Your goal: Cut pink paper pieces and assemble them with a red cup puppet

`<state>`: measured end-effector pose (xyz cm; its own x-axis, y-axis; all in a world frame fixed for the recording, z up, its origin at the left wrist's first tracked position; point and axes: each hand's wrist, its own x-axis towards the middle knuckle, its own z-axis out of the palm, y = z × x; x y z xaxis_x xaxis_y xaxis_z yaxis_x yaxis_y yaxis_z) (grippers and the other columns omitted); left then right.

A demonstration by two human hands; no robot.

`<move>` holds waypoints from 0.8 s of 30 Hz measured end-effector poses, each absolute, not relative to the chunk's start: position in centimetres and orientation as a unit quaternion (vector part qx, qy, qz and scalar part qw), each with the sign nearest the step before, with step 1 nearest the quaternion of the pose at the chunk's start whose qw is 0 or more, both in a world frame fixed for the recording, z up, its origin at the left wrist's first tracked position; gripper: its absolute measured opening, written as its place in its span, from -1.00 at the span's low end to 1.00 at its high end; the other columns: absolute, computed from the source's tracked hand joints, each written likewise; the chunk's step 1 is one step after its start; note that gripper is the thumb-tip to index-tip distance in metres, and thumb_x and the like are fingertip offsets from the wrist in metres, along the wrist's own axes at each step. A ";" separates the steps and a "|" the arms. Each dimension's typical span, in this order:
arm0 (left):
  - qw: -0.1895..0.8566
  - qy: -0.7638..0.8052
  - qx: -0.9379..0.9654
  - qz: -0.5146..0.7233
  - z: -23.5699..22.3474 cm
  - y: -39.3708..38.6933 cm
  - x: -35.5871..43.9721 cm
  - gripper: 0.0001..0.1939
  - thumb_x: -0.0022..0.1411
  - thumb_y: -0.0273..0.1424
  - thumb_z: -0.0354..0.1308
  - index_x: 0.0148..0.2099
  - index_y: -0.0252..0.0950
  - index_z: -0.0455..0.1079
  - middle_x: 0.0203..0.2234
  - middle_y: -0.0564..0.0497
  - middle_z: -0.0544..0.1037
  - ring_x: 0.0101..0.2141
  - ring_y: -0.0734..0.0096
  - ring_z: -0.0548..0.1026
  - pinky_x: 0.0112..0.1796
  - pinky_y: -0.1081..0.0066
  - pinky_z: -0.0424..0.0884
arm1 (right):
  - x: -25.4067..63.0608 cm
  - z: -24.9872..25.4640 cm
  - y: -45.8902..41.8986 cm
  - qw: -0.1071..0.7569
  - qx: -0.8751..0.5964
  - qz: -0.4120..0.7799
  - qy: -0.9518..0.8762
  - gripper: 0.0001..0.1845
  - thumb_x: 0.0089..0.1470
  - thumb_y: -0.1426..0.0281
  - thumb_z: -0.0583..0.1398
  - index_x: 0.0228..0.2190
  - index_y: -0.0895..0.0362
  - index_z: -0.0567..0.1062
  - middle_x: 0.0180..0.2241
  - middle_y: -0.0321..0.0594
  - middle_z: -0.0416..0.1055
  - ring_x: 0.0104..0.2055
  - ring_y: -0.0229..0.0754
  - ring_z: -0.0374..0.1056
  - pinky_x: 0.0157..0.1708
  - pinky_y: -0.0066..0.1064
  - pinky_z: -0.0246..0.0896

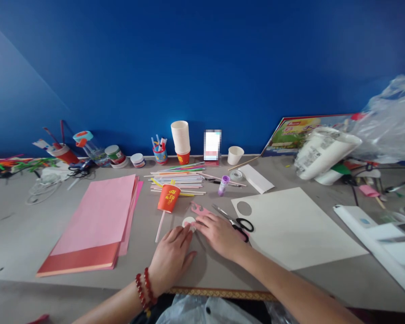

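A small white paper disc (189,221) lies on the table in front of me, with a bit of pink at its near edge. My left hand (173,253) rests there palm down, its fingertips on the disc's near edge and its thumb apart. From the right, my right hand (219,234) lies flat with fingertips touching the disc. Beyond it is a pink strip (200,209) with round holes. Black-handled scissors (238,222) lie by my right hand. An orange-red paper cup (169,198) with a straw (160,227) stands beyond my left hand.
Pink and red paper sheets (96,211) are stacked at left. A white sheet (300,234) with a round hole spreads at right. Straws (178,180), a purple glue stick (223,185), a tape roll (236,175) and stacked cups (180,137) stand or lie toward the blue wall (195,63).
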<state>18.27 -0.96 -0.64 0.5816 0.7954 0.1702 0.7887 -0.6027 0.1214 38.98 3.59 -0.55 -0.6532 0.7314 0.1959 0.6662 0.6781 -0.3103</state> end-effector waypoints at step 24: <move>0.113 0.508 0.846 0.114 -0.4 1.9 19.9 -0.36 0.27 -0.56 0.03 0.35 -0.30 -0.01 0.03 -0.15 0.45 0.05 0.15 0.38 0.05 0.17 0.35 | 41.3 -0.4 5.4 0.258 -0.423 0.111 -0.861 -0.81 0.29 0.44 0.08 -0.25 0.12 0.50 -0.23 -0.14 0.50 -0.17 -0.12 0.35 -0.16 -0.30 0.28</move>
